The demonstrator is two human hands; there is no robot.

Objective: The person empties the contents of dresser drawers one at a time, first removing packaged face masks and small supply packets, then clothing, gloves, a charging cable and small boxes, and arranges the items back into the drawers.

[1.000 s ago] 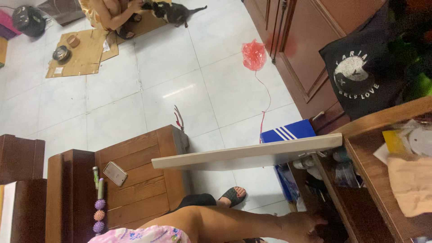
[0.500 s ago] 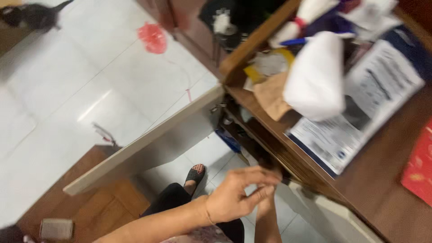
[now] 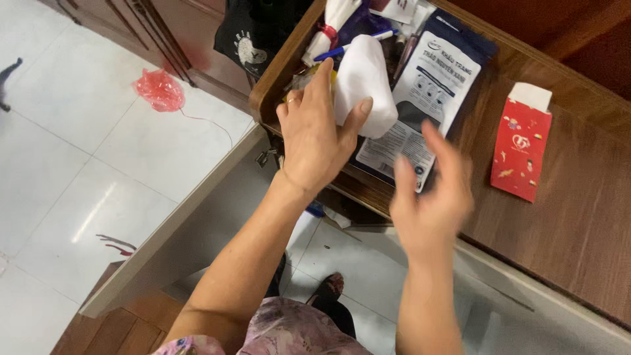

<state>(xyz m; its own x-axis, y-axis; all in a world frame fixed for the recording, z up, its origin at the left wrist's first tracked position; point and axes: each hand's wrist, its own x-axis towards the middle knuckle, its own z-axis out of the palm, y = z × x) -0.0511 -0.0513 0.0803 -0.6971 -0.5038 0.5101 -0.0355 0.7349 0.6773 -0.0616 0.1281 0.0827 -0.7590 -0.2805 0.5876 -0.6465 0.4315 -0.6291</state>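
White soft bundle [image 3: 363, 85] at wooden desk [image 3: 565, 217] edge: left hand [image 3: 315, 135] cups its side, steadying it. Right hand [image 3: 430, 197] open, blurred, empty, beside dark mask packet [image 3: 427, 92].

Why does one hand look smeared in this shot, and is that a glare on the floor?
In the head view, the right hand is motion-blurred, its fingers streaked, while the left hand on the white bundle is sharper. A pale streak of reflected light lies on the glossy floor tiles. The red envelope on the wooden top looks fairly crisp.
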